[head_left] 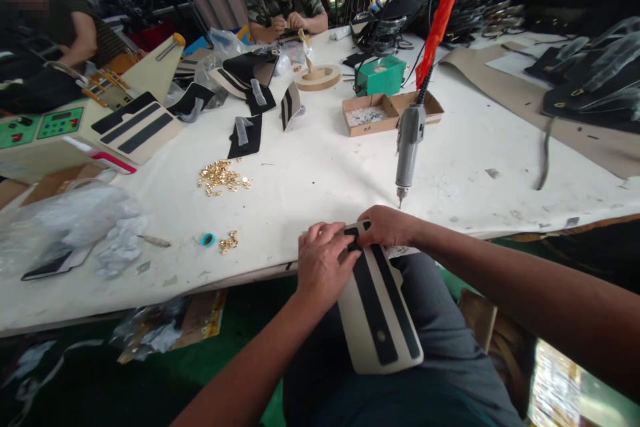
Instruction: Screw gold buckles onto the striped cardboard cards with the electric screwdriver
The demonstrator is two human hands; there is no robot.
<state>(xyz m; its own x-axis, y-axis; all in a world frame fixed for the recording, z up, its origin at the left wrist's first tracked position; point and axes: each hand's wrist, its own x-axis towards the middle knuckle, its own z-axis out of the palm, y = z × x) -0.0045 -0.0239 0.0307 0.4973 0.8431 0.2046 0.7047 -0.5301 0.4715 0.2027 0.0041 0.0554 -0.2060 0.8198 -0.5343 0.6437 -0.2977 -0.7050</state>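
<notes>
A flat beige panel with two black strips [357, 340] leans from the table's edge onto my lap, with a small round metal piece near its lower end. My left hand [325, 260] grips the panel's upper left edge, thumb and fingers on the black strip. Across from it, my right hand [385, 227] pinches the panel's top right corner. Whether a small part sits between my fingers is hidden. Just beyond my right hand hangs a grey electric screwdriver [411, 147], its bit pointing down, and neither hand touches it.
Gold metal fittings [220, 175] lie in a pile at left, near a smaller pile [229, 243] and a blue tape roll [207, 239]. Cardboard trays [370, 125] stand behind the screwdriver. A machine [45, 127] occupies the left; a co-worker [285, 0] sits opposite.
</notes>
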